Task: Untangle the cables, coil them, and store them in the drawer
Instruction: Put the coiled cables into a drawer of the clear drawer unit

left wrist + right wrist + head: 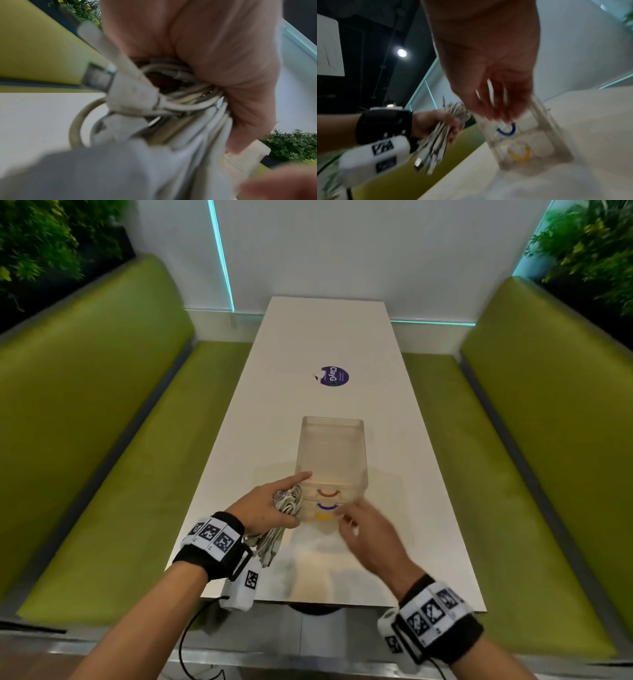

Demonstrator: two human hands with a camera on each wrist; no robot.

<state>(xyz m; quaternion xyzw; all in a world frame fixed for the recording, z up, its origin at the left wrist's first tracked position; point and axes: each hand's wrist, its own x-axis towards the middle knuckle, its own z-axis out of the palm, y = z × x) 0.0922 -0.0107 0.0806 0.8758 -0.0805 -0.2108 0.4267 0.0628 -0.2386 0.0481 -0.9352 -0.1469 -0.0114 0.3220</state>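
White cables (287,501), bundled, sit gripped in my left hand (265,505) beside the clear three-drawer box (330,453) on the tabletop (322,344); my right hand (368,529), fingers loosely spread and empty, reaches its blue handle (506,130). Next, I judge: pull that drawer open.

Drawer unit (331,453) sits on table (404,412), mid-width, near end. Sticker (334,376) on table behind it. Benches left (102,412) and right (534,419) of table. Left hand (265,505) with cable bundle (289,501) just left of unit's front; right hand (368,529) before its front.
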